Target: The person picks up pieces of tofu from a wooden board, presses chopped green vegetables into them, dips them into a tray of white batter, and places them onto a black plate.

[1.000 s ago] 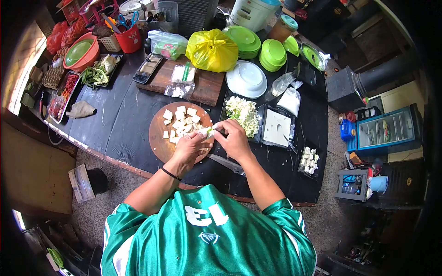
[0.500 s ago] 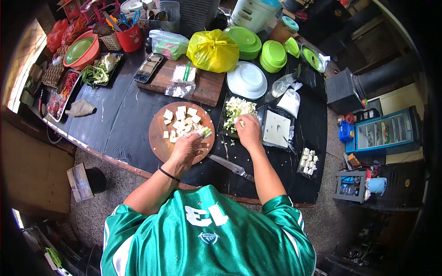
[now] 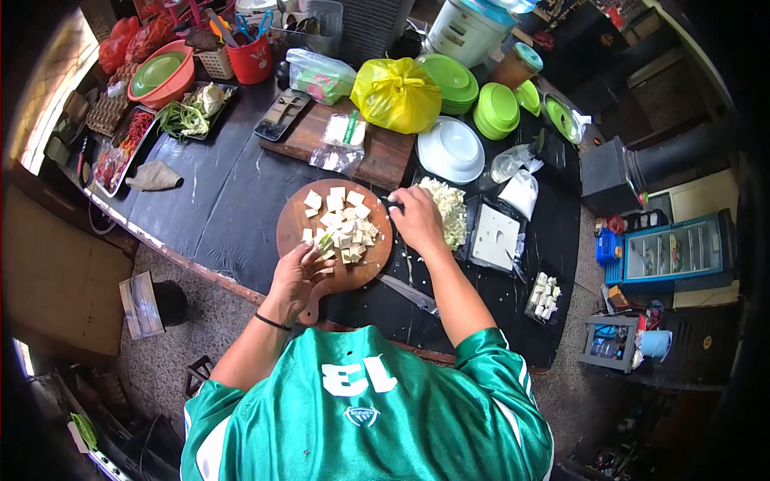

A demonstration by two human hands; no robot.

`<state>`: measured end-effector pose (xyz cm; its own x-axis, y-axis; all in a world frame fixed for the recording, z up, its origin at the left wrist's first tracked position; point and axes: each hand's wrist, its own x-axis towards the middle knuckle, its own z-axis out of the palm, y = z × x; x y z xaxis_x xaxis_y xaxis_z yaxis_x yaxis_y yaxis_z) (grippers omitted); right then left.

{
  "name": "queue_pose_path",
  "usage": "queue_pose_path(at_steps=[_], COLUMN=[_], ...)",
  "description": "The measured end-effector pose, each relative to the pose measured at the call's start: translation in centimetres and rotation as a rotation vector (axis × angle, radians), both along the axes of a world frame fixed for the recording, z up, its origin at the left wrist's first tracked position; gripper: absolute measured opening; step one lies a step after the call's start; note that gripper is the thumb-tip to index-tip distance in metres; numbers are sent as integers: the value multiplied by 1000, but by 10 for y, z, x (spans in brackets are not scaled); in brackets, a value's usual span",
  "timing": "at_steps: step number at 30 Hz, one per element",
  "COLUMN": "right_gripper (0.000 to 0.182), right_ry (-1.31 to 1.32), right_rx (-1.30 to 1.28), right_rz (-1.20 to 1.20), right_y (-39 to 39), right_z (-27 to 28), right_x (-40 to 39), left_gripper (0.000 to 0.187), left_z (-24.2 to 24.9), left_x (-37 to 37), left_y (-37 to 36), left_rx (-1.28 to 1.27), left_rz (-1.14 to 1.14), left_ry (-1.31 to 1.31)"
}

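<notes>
On the round cutting board [image 3: 297, 224], the left hand [image 3: 298, 271] pinches a green-white vegetable piece [image 3: 325, 242] beside the tofu cubes [image 3: 345, 226], the right hand [image 3: 417, 218] curls over the board's far edge, its fingers' state unclear, and the knife [image 3: 409, 293] just beside the board may cut a wrist.

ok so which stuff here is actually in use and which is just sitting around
In use:
left hand at the round cutting board
white cubes on that board
right hand by the tray of chopped greens

Lying about:
knife
yellow bag
green plates
white bowl
red cup of scissors
</notes>
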<state>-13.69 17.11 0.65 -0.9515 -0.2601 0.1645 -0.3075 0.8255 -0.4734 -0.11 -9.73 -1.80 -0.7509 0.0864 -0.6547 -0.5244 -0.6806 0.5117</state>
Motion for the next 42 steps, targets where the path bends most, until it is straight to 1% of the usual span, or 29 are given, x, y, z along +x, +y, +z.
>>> queue_pose_path(at_steps=[1,2,5,6,9,10,11,13,14,17,24,27,29,30,32,33,35,36,38,39,41,42], right_gripper=[18,17,17,17,17,19,19,18,19,23,22,21,18,18,16,16,13,13,10,10,17,21], right_ry=[-70,-119,-166,-123,-147,-88,-87,-119,-155,-90,-139,-105,-212,-213,-160,-163,-89,-94,102,100,272,240], right_rx=[-41,-6,43,71,92,103,104,253,337,327,360,322,223,225,101,104,-116,-116,-195,-193,-260,-321], right_rz=[33,73,133,159,221,226,229,84,83,129,86,87,152,155,145,150,142,146,330,330,512,550], right_y=[-12,-21,-43,-51,-72,-74,-75,-80,-80,-80,-85,-83,-81,-79,-76,-76,-79,-80,-83,-87,-94,-94], right_z=[2,-2,-15,-12,-5,-9,-10,-6,-4,-11,-18,-15,-6,-5,-6,-2,13,16,23,29,37,33], right_x=[-6,-16,-37,-40,-47,-51,-52,-54,-54,-46,-42,-43,-44,-44,-41,-37,-26,-19,-4,5,23,30], left_gripper=[33,34,34,34,34,34,34,35,35,35,32,28,27,26,27,27,27,27,27,26,28,31], left_z=[-2,-9,-1,0,3,1,-1,-2,-2,-3,-2,-5,-2,1,3,4,1,3,8,12,13,15], left_x=[2,3,8,9,11,13,14,12,13,14,11,9,7,6,4,3,0,-1,-3,-5,-8,-10], left_y=[-6,-13,-23,-25,-32,-34,-35,-38,-39,-40,-40,-40,-40,-38,-36,-36,-36,-36,-33,-31,-27,-26], left_rx=[11,31,12,6,-13,-12,-11,-8,-10,-20,-30,1,7,15,15,10,10,9,12,15,16,13], left_rz=[18,20,51,54,60,62,65,75,80,86,109,124,122,117,106,90,62,27,6,-20,-42,-62], left_ry=[-28,-46,-40,-41,-28,-29,-21,-8,-10,-17,-38,-72,-69,-65,-60,-55,-55,-52,-60,-63,-59,-53])
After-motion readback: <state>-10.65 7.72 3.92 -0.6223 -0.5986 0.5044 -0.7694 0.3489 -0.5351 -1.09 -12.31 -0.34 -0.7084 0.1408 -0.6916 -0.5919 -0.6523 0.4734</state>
